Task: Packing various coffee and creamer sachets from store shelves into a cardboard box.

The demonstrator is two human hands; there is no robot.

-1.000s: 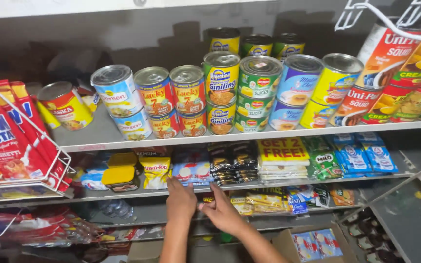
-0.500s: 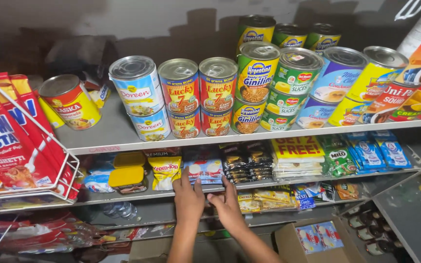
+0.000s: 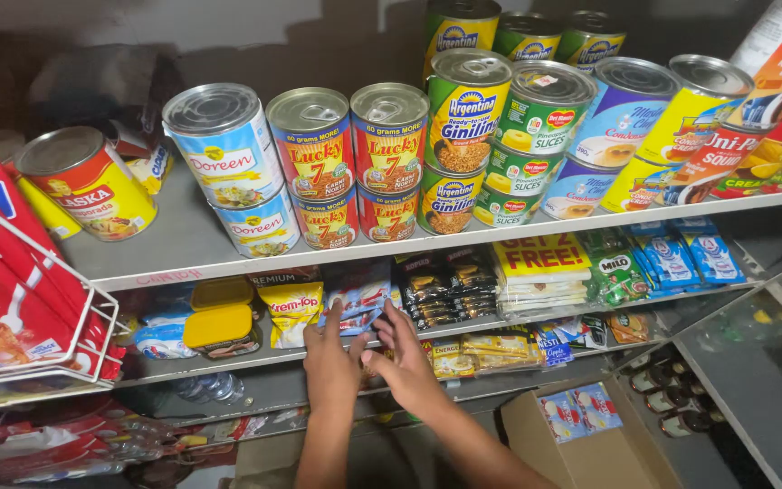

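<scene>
Both my hands reach up to the second shelf. My left hand has its fingers straight and apart, the tips resting on a stack of blue-and-white snack packets. My right hand is just to its right, fingers curled on the lower right corner of the same packets. A yellow-and-brown biscuit pack stands left of them, and dark sachet packs stand to the right.
The top shelf carries rows of stacked tins. A white wire rack with red pasta bags juts out at the left. Yellow tubs, sachets and green drink packs fill the second shelf. A cardboard box and small bottles sit lower right.
My view has drawn closer to the shelves. Both hands have moved up from the shelf edge onto the blue-and-white packets, and the right hand's fingers have closed on them.
</scene>
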